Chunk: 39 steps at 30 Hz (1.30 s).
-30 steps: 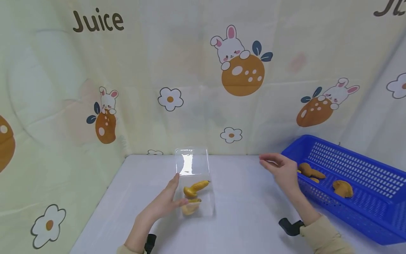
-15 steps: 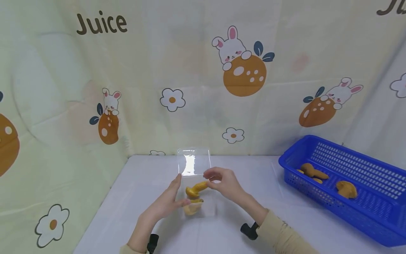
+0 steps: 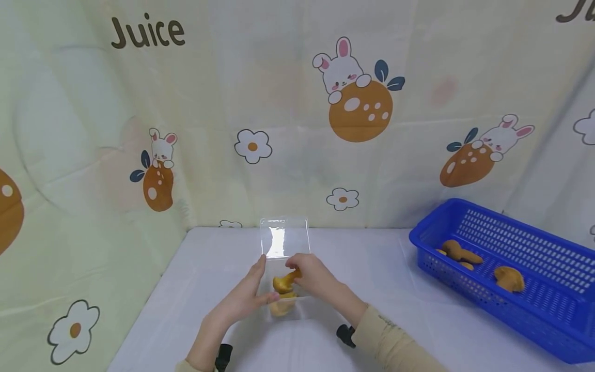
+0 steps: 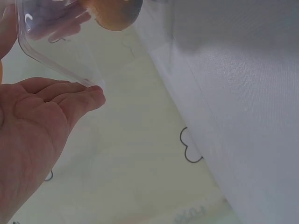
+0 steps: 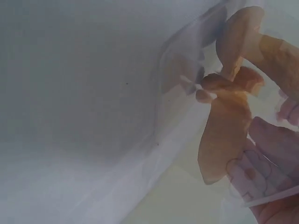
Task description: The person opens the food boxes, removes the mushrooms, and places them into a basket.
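Note:
A clear plastic box [image 3: 307,309] stands on the white table with its hinged lid [image 3: 293,232] raised at the back. My left hand [image 3: 239,297] rests against the box's left side, fingers straight and thumb over the near rim. In the left wrist view, fingertips [image 4: 96,93] touch a corner of the box. My right hand [image 3: 316,276] reaches inside and pinches the stem of a yellow-brown mushroom [image 3: 282,284], whose cap points left. Below it lies a paler mushroom [image 3: 281,309], seen through the front wall. The right wrist view shows another mushroom stem [image 5: 224,140] through the plastic.
To the right stands a blue perforated basket [image 3: 492,316] with several mushrooms, among them a brown one [image 3: 460,252] and a wide-capped one [image 3: 509,279]. A printed curtain [image 3: 209,93] hangs behind the table [image 3: 372,330].
My right hand has come from beside the basket leftward to the box and taken hold of the mushroom's stem, tilting it slightly. The left hand stays at the box.

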Each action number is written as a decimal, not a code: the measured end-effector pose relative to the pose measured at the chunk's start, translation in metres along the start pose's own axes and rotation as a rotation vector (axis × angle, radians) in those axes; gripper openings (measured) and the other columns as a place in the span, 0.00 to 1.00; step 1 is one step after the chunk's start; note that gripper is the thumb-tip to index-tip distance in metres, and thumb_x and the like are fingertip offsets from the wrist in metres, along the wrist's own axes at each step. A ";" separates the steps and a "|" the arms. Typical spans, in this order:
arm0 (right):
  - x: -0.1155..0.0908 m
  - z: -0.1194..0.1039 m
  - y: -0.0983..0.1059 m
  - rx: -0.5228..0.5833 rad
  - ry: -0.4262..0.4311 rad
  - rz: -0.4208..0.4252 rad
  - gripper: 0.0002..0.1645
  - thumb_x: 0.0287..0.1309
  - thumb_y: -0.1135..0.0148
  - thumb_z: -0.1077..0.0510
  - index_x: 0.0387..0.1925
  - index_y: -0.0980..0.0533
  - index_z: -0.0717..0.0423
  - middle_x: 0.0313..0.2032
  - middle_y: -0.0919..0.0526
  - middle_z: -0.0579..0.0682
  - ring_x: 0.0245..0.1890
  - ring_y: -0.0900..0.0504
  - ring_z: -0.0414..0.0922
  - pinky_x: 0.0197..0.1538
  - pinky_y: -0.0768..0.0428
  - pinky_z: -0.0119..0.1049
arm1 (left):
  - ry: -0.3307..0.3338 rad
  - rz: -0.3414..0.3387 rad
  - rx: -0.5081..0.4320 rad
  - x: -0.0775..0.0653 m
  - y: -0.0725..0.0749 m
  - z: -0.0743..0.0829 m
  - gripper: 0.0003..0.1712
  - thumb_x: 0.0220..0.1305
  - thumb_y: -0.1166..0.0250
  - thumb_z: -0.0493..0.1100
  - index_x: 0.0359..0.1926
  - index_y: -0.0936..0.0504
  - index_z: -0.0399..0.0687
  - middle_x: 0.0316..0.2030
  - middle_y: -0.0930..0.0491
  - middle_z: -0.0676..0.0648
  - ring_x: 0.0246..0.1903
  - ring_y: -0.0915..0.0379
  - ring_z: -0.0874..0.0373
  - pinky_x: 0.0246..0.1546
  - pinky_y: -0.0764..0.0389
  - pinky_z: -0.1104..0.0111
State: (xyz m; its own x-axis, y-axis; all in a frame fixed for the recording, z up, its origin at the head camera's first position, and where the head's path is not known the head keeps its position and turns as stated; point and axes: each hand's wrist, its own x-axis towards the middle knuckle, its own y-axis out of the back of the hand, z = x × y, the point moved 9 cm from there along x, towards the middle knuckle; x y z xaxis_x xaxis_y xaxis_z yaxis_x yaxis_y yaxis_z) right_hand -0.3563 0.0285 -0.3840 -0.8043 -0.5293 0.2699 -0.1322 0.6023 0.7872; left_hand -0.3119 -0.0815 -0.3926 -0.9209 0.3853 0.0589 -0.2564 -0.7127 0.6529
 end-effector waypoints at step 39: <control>-0.015 0.013 0.071 0.303 0.002 0.284 0.15 0.42 0.33 0.74 0.33 0.20 0.57 0.32 0.18 0.45 0.30 0.21 0.41 0.40 0.21 0.35 | -0.037 0.033 -0.005 0.000 0.000 0.002 0.52 0.59 0.35 0.45 0.69 0.59 0.28 0.69 0.58 0.32 0.67 0.63 0.40 0.64 0.55 0.49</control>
State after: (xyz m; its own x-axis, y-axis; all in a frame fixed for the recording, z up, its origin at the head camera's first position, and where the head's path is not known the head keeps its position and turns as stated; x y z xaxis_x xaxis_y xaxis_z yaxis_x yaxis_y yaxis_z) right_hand -0.3607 0.0869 -0.3397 -0.8326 -0.3178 0.4537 -0.0702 0.8730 0.4826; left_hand -0.3117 -0.0802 -0.3904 -0.9174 0.3828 0.1085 -0.2274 -0.7284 0.6464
